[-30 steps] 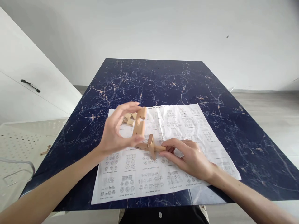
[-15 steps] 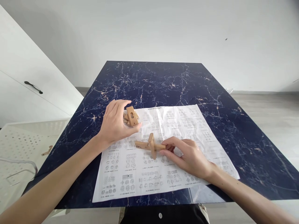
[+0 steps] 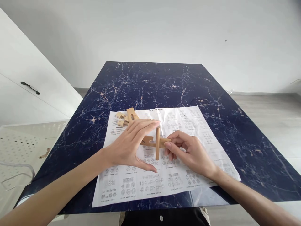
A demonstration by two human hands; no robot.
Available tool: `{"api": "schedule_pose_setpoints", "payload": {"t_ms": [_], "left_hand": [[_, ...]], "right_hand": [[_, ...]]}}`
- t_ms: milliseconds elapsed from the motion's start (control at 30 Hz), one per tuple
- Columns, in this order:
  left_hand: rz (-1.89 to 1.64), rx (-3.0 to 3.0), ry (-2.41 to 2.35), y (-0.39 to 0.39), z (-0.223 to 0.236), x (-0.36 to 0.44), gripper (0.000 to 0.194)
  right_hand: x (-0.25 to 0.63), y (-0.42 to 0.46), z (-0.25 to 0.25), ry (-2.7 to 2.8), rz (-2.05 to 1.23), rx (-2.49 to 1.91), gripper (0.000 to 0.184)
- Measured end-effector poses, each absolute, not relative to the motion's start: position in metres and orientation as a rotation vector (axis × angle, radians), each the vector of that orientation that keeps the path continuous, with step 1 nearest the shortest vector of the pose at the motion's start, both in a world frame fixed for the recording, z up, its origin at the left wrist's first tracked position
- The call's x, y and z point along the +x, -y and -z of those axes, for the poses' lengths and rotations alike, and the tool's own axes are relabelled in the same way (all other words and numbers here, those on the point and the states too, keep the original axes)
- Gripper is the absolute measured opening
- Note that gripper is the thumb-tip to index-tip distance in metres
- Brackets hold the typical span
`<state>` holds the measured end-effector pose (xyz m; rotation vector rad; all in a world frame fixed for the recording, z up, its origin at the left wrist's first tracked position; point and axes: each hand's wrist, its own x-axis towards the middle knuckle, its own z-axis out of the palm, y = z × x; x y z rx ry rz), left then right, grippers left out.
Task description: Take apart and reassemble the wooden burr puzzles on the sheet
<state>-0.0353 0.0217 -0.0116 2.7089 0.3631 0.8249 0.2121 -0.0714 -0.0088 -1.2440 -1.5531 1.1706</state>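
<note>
My right hand point(image 3: 188, 152) pinches one end of a notched wooden puzzle piece point(image 3: 147, 141) that lies level above the paper and has a dark mark near its far end. A second wooden piece point(image 3: 157, 146) crosses it near the middle, seen edge-on and standing roughly at right angles. My left hand point(image 3: 131, 142) is open around this crosspiece, fingers stretched over its top end and thumb apart below. Whether the fingertips touch it I cannot tell. Behind the left hand, several loose wooden pieces point(image 3: 121, 122) lie in a pile, one with a slot point(image 3: 131, 113) on top.
A creased paper sheet point(image 3: 150, 196) printed with small diagrams covers the near part of the dark blue marbled table point(image 3: 150, 84). On the left stand a white perforated basket or rack point(image 3: 14, 138) and a white cabinet point(image 3: 23, 62) with a black handle.
My left hand has moved right and nearer, from beside the loose pieces to the crossed pair. My right hand has turned the pair so that the crosspiece shows edge-on.
</note>
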Motion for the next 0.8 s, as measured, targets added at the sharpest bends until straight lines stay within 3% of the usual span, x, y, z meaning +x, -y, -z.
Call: {"api": "schedule_pose_setpoints", "payload": {"t_ms": [200,433,800], "left_hand": [[-0.84,2.708,-0.373,-0.016,0.015,-0.033,0.111],[-0.884,2.706,-0.383,-0.013,0.012,-0.032,0.093],[-0.853,2.577,-0.48,-0.017,0.003,-0.037,0.091]], "right_hand": [[0.211,0.072,0.006,1.45,-1.387,-1.143,0.023],[0.211,0.07,0.006,1.459,-1.423,-1.127,0.025],[0.224,0.067,-0.001,1.407,-1.422,-1.103,0.026]]}}
